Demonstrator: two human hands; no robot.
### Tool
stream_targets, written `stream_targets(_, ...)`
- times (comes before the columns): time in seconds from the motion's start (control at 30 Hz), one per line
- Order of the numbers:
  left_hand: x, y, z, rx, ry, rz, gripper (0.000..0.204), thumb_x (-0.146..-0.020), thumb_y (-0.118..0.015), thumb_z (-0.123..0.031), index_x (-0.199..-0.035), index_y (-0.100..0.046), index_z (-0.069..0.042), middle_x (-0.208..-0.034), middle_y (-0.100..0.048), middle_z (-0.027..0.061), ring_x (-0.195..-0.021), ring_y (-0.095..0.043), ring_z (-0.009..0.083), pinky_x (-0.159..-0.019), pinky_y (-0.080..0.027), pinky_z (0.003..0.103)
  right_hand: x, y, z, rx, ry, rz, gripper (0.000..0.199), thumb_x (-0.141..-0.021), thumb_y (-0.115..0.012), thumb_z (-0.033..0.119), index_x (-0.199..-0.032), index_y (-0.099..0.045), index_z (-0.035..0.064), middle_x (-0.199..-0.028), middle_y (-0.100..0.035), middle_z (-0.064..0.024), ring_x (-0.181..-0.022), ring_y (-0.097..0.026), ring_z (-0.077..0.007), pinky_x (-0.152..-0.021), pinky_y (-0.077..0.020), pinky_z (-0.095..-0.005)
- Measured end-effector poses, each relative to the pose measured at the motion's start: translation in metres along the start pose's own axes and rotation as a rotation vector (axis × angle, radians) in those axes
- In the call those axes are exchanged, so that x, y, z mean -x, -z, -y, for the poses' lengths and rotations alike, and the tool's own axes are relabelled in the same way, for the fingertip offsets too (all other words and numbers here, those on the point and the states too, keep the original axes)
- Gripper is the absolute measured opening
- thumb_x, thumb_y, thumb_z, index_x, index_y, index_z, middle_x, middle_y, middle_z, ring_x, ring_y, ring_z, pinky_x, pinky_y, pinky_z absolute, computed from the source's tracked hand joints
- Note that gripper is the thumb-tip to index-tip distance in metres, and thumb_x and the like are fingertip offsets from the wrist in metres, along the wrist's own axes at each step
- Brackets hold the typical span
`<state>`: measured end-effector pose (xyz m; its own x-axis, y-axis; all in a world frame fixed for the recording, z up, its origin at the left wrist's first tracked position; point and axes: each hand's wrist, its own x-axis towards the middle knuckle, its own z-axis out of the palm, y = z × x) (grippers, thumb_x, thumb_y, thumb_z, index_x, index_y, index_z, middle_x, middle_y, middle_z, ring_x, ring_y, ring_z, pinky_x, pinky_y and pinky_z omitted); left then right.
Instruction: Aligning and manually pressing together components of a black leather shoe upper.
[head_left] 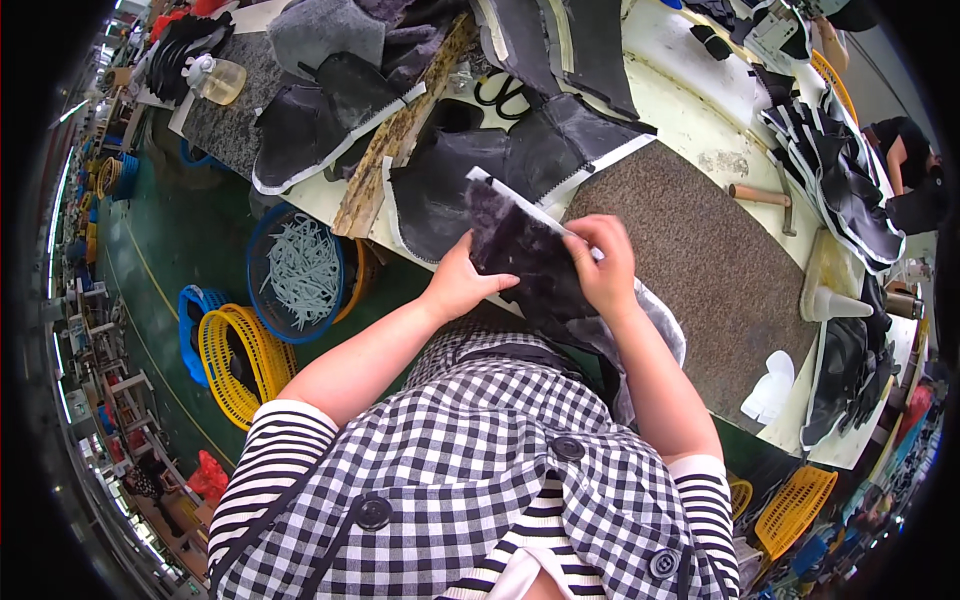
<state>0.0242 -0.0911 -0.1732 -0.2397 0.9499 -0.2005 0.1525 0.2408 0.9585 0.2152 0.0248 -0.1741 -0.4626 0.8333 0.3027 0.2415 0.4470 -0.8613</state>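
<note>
A dark, fleecy-lined piece of shoe upper (525, 250) with a white strip along its top edge hangs over the table's front edge, in front of my body. My left hand (466, 283) grips its left side, thumb on the fleece and the other fingers hidden behind. Farther right, my right hand (606, 268) pinches the white-edged border between thumb and fingers. Just beyond both hands, a black upper piece (450, 180) with white edging lies flat. A similar black piece (305, 130) rests to its left, past a worn wooden strip (400, 130).
Black-handled scissors (502, 95) lie behind the pieces. A brown rough mat (690, 250), a hammer (760, 195) and a white cut-out (770, 388) are to the right. A blue basin (258, 290) of pale strips and a yellow basket (215, 350) stand at the left. A glue bottle (215, 80) is at far left.
</note>
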Motion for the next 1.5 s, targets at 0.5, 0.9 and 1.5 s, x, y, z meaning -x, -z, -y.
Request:
stream_targets(0.5, 0.01, 0.01, -0.003, -0.682, -0.463, -0.418, 0.077, -0.07, -0.083, -0.023, -0.132, -0.043, -0.003, -0.134, -0.039, 0.0174, -0.115, -0.049, 0.0326, -0.099, -0.042, 0.042, 0.14, 0.11, -0.006, -0.487, -0.693, 0.291, 0.051, -0.086, -0.067, 0.024, -0.129, -0.054, -0.0007, -0.125, -0.06, -0.0137, -0.119, -0.056, -0.0215, -0.101, -0.0438, -0.0362)
stream_targets(0.9, 0.014, -0.056, -0.022, -0.731, -0.896, 0.399, 0.037, -0.073, -0.068, -0.011, -0.107, -0.059, -0.004, -0.107, -0.061, 0.0127, -0.101, -0.059, 0.0318, -0.091, -0.048, 0.042, 0.1, 0.124, 0.061, -0.317, -0.768, 0.097, 0.014, -0.08, -0.073, 0.005, -0.092, -0.066, 0.0006, -0.082, -0.068, -0.002, -0.075, -0.06, -0.008, -0.071, -0.0496, -0.0251)
stream_targets(1.5, -0.061, -0.055, -0.161, -0.973, -0.091, 1.253, 0.043, -0.072, -0.076, -0.006, -0.113, -0.064, -0.002, -0.101, -0.07, 0.0131, -0.095, -0.066, 0.0261, -0.086, -0.049, 0.034, 0.005, 0.146, 0.077, 0.437, 0.394, 0.663, 0.018, -0.076, -0.068, 0.018, -0.086, -0.059, 0.0068, -0.083, -0.06, -0.0085, -0.089, -0.061, -0.0296, -0.078, -0.0503, -0.0405)
